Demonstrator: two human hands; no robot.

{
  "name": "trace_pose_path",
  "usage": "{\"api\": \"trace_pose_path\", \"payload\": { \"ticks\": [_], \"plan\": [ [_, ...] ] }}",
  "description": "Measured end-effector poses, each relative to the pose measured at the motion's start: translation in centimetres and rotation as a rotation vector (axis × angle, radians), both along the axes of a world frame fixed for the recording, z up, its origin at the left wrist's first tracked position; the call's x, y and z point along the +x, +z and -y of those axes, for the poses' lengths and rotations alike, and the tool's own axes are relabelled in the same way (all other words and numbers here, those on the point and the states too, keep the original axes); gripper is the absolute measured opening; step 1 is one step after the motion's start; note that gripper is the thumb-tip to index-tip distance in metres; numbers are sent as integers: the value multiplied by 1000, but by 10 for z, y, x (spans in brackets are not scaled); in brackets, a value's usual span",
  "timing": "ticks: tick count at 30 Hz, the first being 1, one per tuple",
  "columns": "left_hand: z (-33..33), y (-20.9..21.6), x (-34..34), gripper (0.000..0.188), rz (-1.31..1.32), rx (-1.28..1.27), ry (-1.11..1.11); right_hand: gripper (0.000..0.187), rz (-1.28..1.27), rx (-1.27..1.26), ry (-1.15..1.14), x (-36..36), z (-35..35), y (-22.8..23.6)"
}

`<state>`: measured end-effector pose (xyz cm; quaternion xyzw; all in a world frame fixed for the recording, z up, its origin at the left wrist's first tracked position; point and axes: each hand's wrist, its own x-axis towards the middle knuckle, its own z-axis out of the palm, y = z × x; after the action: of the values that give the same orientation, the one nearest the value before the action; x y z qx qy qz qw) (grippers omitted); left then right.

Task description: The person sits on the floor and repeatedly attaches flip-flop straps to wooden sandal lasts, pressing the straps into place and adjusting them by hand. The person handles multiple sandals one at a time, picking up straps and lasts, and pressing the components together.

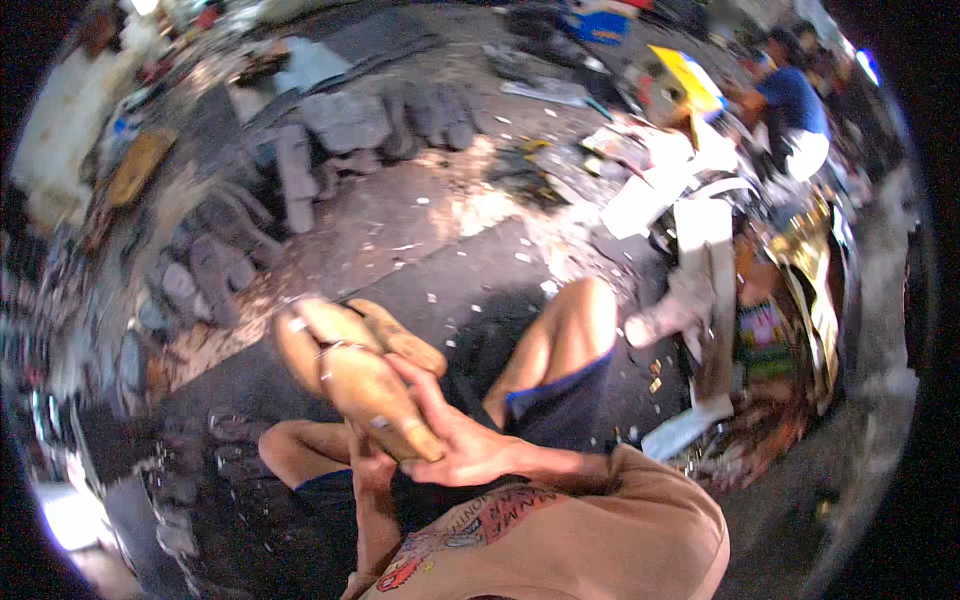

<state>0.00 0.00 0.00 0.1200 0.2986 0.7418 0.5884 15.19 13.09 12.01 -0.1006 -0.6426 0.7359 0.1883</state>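
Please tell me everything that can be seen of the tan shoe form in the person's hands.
The shoe form is long, smooth and rounded, perhaps wood or plastic, with a dark line across it and small whitish patches. It slants in front of the person, its broad end away toward the left, its narrow end near the body. The right hand grips the narrow part from the right; the left hand is against its underside, its fingers mostly hidden. Blur hides finer marks.

Passage ahead over mat (495, 275); shoe lasts (372, 382) block left — knee (582, 312) right
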Motion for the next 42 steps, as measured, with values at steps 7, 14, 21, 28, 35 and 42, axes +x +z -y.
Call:
{"api": "trace_pose_path", "payload": {
  "ticks": [7, 14, 21, 28, 35, 42],
  "plan": [
    [-22, 26, 14, 91, 283, -33, 200, 128, 117, 179, -36, -20, 4, -49],
    [14, -3, -52, 66, 337, 26, 366, 113, 250, -256, -197, 2, -19, -41],
    [-3, 34, -3, 76, 338, 308, 71, 92, 366, 1050, -368, -53, -128, -77],
    [-3, 56, 36, 80, 253, 3, -179, 86, 254, 550, 294, -155, -124, 26],
    [103, 31, -80, 40, -804, -934, 689, 83, 115, 716, 100, -297, -158, -122],
    [190, -50, -160, 68, -41, -640, 1416, 78, 422, 971, -747, -399, -174, -198]
  ]
}}
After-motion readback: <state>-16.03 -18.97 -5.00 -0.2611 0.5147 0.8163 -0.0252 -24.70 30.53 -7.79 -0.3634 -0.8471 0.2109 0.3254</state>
